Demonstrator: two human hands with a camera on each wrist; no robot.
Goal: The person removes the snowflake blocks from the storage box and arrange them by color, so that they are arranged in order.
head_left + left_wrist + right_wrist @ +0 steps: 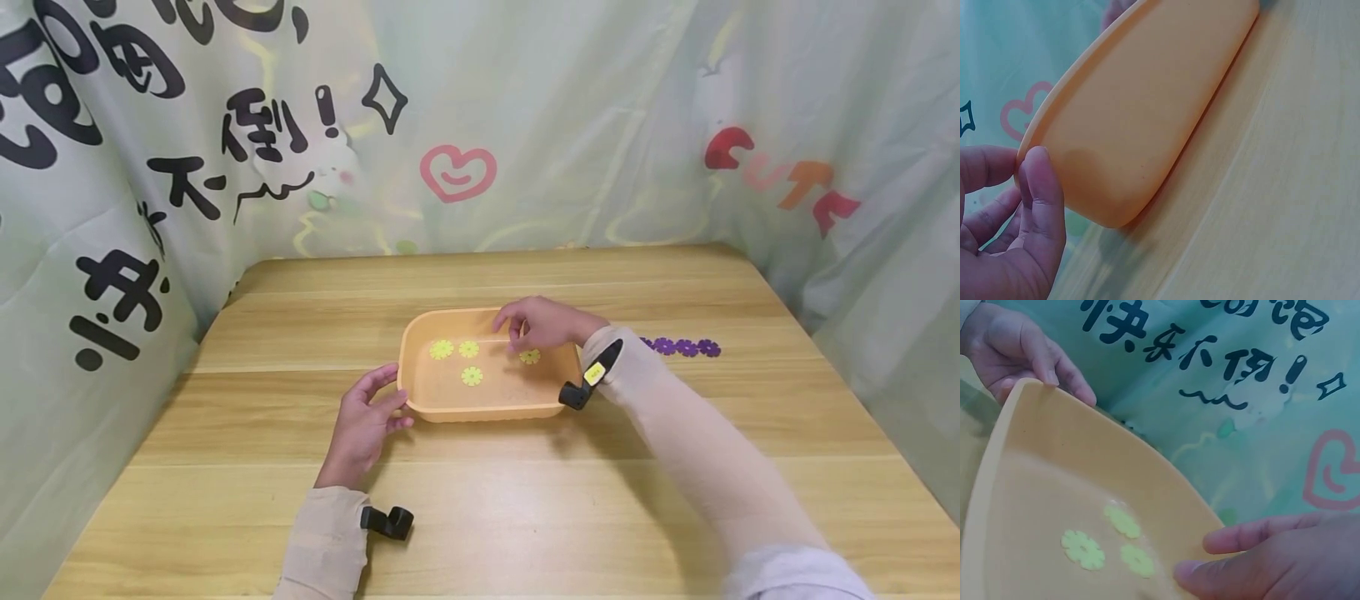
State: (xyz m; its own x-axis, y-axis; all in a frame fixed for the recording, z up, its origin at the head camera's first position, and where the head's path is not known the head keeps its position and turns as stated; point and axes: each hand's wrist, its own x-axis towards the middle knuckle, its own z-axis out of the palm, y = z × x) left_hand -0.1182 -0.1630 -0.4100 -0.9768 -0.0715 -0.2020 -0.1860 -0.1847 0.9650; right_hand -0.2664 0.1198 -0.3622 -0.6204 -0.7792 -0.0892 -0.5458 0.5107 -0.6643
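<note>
Patterned curtain behind your desk; orange tray before you, your left hand pinching its left end, likely for steadiness; your right hand hovers over it, fingers apart; purple flowers lined up outside, yellow flowers lying within, colours seemingly kept separate.

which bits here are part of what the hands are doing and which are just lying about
In the job:
- tray, rim pinched by the left hand
- yellow flowers inside, right hand over the tray

Apparently lying about:
- purple flowers, untouched, though their row may matter
</note>
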